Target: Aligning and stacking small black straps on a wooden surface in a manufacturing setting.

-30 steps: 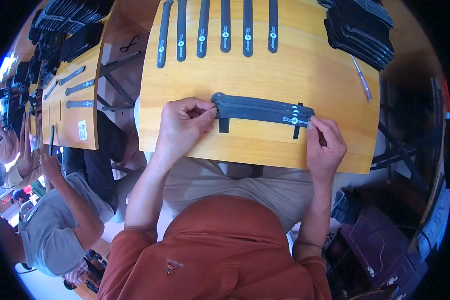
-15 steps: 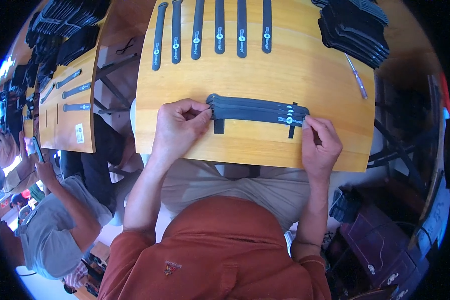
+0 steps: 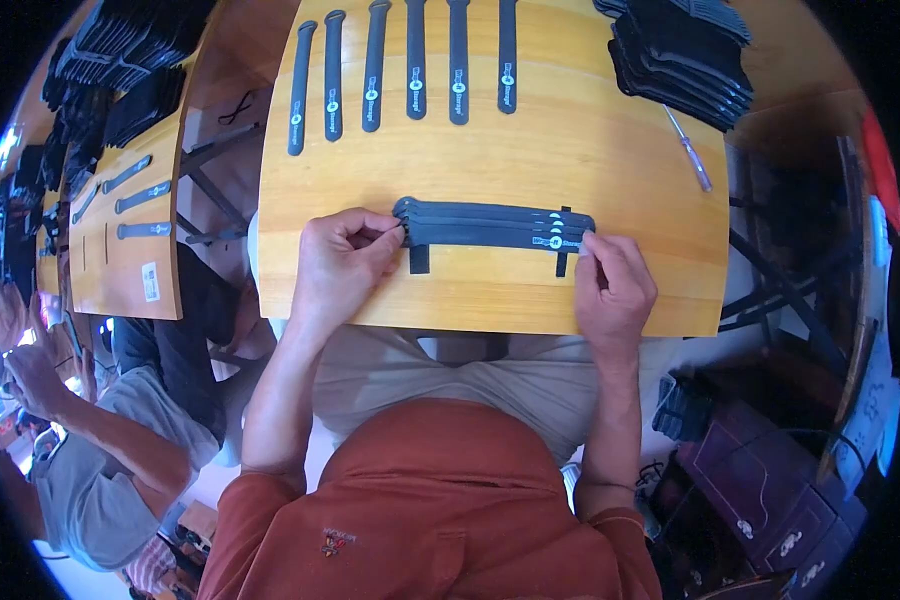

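A small stack of long black straps (image 3: 490, 227) lies across the near part of the wooden table (image 3: 490, 160). Two short black bands cross under the stack, one near each end. My left hand (image 3: 338, 262) pinches the stack's left end between thumb and fingers. At the right end my right hand (image 3: 613, 285) presses its fingertips against the stack, next to the right cross band. Several more black straps (image 3: 410, 70), each with a small white mark, lie side by side in a row at the table's far edge.
A pile of black straps (image 3: 680, 55) sits at the far right corner, with a screwdriver (image 3: 690, 150) beside it. Another person (image 3: 80, 470) sits at the left by a second wooden table (image 3: 120, 240) carrying more straps. Dark bags (image 3: 760, 490) stand on the floor at right.
My right hand has slid a little left along the stack's right end. The left hand keeps its pinch on the left end. The stack stays in place.
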`<state>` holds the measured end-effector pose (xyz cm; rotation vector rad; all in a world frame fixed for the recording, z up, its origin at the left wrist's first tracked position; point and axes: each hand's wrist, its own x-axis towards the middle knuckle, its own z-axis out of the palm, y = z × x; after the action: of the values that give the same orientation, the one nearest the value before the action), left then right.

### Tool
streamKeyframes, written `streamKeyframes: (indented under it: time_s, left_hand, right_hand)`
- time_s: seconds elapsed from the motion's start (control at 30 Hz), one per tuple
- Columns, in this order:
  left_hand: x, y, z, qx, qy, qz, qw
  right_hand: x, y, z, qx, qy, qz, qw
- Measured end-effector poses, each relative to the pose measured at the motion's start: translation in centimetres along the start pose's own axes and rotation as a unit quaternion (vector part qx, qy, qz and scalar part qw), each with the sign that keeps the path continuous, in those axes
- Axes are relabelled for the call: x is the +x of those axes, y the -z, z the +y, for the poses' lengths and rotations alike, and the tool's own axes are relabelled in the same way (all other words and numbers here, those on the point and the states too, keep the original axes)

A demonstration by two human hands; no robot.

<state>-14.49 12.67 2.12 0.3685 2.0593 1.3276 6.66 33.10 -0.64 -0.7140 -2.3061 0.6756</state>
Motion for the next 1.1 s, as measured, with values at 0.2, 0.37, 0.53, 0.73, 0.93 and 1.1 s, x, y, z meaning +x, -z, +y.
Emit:
streamKeyframes:
  time_s: [0.2, 0.37, 0.53, 0.73, 0.93, 1.1]
  left_hand:
    - [0.1, 0.1, -0.3, -0.002, -0.007, -0.002, 1.000]
    - [0.0, 0.0, 0.1, 0.009, -0.017, -0.004, 1.000]
    - [0.2, 0.1, -0.4, -0.013, -0.016, -0.009, 1.000]
    - [-0.1, 0.2, 0.2, 0.005, -0.014, -0.005, 1.000]
    - [0.3, 0.0, -0.7, -0.008, -0.048, -0.011, 0.999]
    - [0.3, 0.3, -0.8, 0.012, -0.052, 0.008, 0.999]
  right_hand:
    - [0.2, -0.1, -0.3, -0.071, 0.066, 0.020, 0.995]
    - [0.2, 0.0, -0.4, -0.093, 0.068, 0.024, 0.993]
    - [0.3, 0.2, -0.5, -0.079, 0.046, 0.013, 0.996]
    - [0.5, 0.6, -1.1, -0.071, 0.015, -0.007, 0.997]
    - [0.2, 0.7, -1.4, -0.079, 0.012, -0.016, 0.997]
    - [0.6, 0.8, -5.5, -0.190, 0.061, -0.089, 0.976]
